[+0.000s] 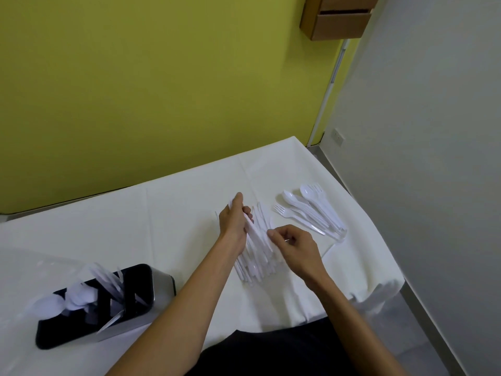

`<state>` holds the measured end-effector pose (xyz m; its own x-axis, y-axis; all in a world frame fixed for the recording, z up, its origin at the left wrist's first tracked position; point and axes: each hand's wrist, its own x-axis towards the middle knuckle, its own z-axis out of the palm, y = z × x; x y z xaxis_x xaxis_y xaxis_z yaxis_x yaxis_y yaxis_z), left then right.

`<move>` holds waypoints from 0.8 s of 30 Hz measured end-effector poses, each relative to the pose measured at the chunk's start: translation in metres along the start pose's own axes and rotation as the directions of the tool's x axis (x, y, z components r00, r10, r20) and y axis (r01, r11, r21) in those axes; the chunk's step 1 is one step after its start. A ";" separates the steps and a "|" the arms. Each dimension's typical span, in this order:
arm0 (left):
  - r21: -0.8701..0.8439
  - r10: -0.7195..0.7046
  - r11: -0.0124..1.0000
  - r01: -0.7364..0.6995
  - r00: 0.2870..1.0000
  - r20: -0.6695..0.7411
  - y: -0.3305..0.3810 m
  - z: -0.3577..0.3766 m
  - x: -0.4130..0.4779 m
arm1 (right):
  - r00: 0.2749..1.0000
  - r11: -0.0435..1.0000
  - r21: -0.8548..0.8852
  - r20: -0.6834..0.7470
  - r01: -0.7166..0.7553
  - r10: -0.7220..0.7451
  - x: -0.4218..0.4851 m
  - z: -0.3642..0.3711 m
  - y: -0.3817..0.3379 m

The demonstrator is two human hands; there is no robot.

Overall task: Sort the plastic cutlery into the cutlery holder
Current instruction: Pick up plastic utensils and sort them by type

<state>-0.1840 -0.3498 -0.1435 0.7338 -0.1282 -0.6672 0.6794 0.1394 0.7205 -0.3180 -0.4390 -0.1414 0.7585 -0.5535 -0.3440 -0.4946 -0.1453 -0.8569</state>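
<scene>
A thick bundle of white plastic knives is held over the white tablecloth at the middle. My left hand grips the bundle's upper part from the left side. My right hand pinches at the bundle's right side with thumb and fingers. A loose pile of white spoons and forks lies to the right of my hands. The black and steel cutlery holder stands at the lower left with white spoons and knives sticking up from its slots.
The table's right edge drops off to a grey floor close to the loose pile. A yellow wall runs behind the table. A wooden box hangs on the wall at the upper right.
</scene>
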 end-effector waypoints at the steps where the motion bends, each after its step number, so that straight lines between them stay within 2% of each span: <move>1: -0.110 -0.006 0.994 0.006 1.000 0.001 0.005 -0.001 -0.001 | 0.997 0.993 0.094 -0.028 -0.065 0.068 0.000 0.001 0.001; 3: -0.252 -0.001 0.968 0.008 1.000 0.027 0.013 -0.002 -0.003 | 0.974 0.943 0.270 -0.058 -0.195 0.218 -0.001 0.003 0.004; 4: -0.278 0.019 0.961 -0.008 0.999 0.039 0.015 -0.002 -0.004 | 0.953 0.879 0.393 -0.021 -0.270 0.302 -0.001 0.005 0.003; 7: -0.205 0.097 0.974 -0.091 0.995 0.019 0.010 0.003 -0.014 | 0.874 0.509 0.748 0.194 -0.426 0.446 -0.002 0.016 -0.014; 8: -0.172 0.120 0.978 -0.117 0.993 0.007 0.008 0.003 -0.019 | 0.857 0.411 0.799 0.236 -0.439 0.457 -0.003 0.020 -0.022; 9: -0.156 0.135 0.979 -0.134 0.991 -0.005 0.007 0.002 -0.026 | 0.848 0.361 0.820 0.254 -0.443 0.465 -0.004 0.023 -0.028; 13: -0.161 0.248 0.956 -0.247 0.969 -0.014 0.021 -0.014 -0.046 | 0.867 0.258 0.876 0.282 -0.407 0.411 -0.011 0.030 -0.039; 16: -0.138 0.382 0.914 -0.381 0.924 -0.020 0.037 -0.048 -0.064 | 0.852 0.169 0.875 0.370 -0.453 0.369 -0.025 0.053 -0.053; 18: -0.116 0.438 0.894 -0.434 0.899 0.009 0.041 -0.058 -0.076 | 0.865 0.215 0.860 0.385 -0.463 0.321 -0.031 0.066 -0.064; 19: -0.103 0.460 0.884 -0.456 0.888 0.013 0.044 -0.066 -0.082 | 0.874 0.295 0.834 0.383 -0.467 0.300 -0.036 0.075 -0.071; 22: -0.102 0.494 0.862 -0.496 0.868 -0.049 0.069 -0.096 -0.104 | 0.908 0.637 0.655 0.367 -0.406 0.202 -0.059 0.105 -0.095; 24: -0.135 0.525 0.832 -0.539 0.842 -0.125 0.088 -0.121 -0.119 | 0.911 0.720 0.595 0.392 -0.357 0.128 -0.081 0.124 -0.114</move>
<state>-0.2116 -0.2031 -0.0238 0.9743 0.0884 -0.2074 0.1697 0.3178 0.9328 -0.2707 -0.2758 -0.0636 0.7941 -0.2012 -0.5735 -0.3748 0.5807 -0.7227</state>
